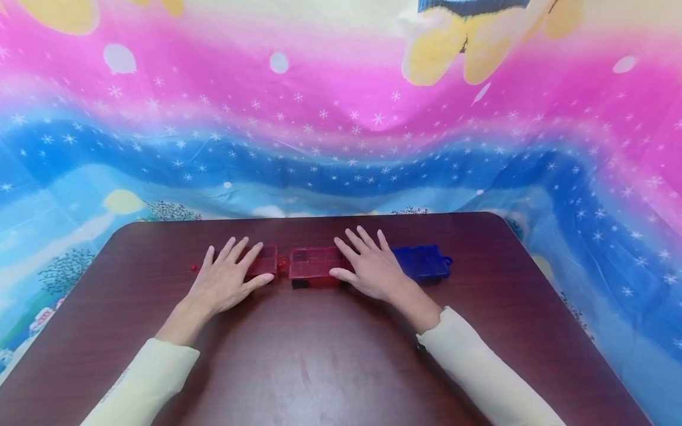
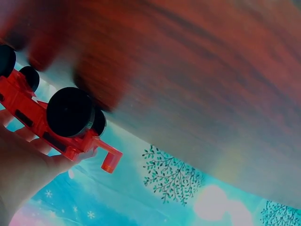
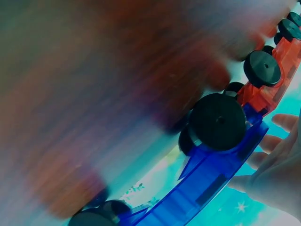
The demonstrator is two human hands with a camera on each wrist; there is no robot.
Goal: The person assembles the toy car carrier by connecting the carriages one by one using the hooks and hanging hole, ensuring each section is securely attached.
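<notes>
Three see-through toy wagons on black wheels stand in a row across the far part of the table: a left red wagon (image 1: 270,258), a middle red wagon (image 1: 315,263) and a blue wagon (image 1: 423,262). My left hand (image 1: 226,281) lies over the left one with fingers spread and covers most of it. With its fingers spread too, my right hand (image 1: 375,269) lies across the join between the middle red wagon and the blue one. Black wheels (image 2: 70,112) and a red end hook (image 2: 112,160) show in the left wrist view. A large wheel (image 3: 218,121) sits under the blue wagon.
The dark wood table (image 1: 319,355) has rounded far corners, and the wagons stand near its far edge. Behind it hangs a pink and blue cloth (image 1: 341,142) printed with snowflakes. A blue loop (image 1: 447,260) sticks out from the blue wagon's right end.
</notes>
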